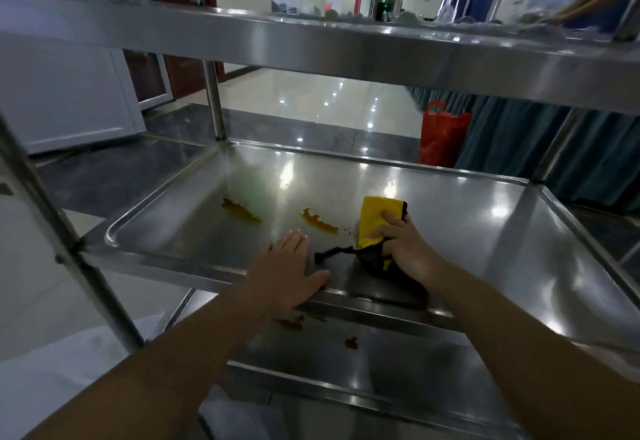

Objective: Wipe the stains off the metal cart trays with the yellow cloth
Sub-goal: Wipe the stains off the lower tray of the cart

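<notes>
Wiping of the middle tray [519, 218] is underway: the right hand [407, 249] grips the yellow cloth [375, 218] near its front edge, left hand [289, 266] flat and holding nothing, and next should sweep left over the orange stains [318, 221].

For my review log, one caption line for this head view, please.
Right hand presses yellow cloth beside two orange-brown stains on the middle steel cart tray; flat left hand braces its front edge.

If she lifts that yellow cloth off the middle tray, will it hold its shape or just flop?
Probably flop: the yellow cloth already lies folded and bunched under the right hand, with a dark edge trailing loose. It looks light, since curled fingers alone hold it. On the shiny middle tray it should slide easily.
</notes>
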Available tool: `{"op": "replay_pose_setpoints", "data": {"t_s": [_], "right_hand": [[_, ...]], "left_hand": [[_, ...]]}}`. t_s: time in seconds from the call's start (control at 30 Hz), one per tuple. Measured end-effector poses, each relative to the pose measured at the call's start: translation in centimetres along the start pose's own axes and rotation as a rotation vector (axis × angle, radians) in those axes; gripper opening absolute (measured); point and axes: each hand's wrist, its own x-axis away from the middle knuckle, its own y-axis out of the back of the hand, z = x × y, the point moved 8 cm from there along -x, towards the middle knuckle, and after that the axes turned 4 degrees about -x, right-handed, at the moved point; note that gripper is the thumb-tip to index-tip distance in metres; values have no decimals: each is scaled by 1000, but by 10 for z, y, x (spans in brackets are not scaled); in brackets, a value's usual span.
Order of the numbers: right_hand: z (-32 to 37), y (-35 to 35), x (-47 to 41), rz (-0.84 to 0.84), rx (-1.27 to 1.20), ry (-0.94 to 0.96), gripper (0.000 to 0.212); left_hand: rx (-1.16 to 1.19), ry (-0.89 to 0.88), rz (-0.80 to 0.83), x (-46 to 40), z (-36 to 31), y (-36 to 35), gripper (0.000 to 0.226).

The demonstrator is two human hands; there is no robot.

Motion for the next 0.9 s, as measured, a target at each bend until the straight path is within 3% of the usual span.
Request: {"op": "replay_pose_setpoints", "data": {"t_s": [0.07,0.13,0.2,0.3,0.43,0.57,0.77,0.9], "right_hand": [[5,-5,16,-10,-76,30,38],[7,-7,31,-31,-279,-19,36],[6,-7,38,-68,-370,-91,43],[13,-4,42,-183,-313,-162,22],[15,-10,48,-302,-275,-218,22],[23,-19,54,-432,-246,-245,7],[46,-38,27,-484,-73,-362,28],[54,-43,11,-483,-327,-371,38]], "left_hand": [[39,-107,-95,6,15,16,58],[34,-126,-197,12,41,32,53],[16,-65,-232,14,72,38,57],[24,16,-254,10,108,45,61],[39,167,-231,8,148,45,66],[107,369,-209,15,167,38,66],[94,370,-173,18,172,26,73],[51,357,-209,17,171,26,74]]}}
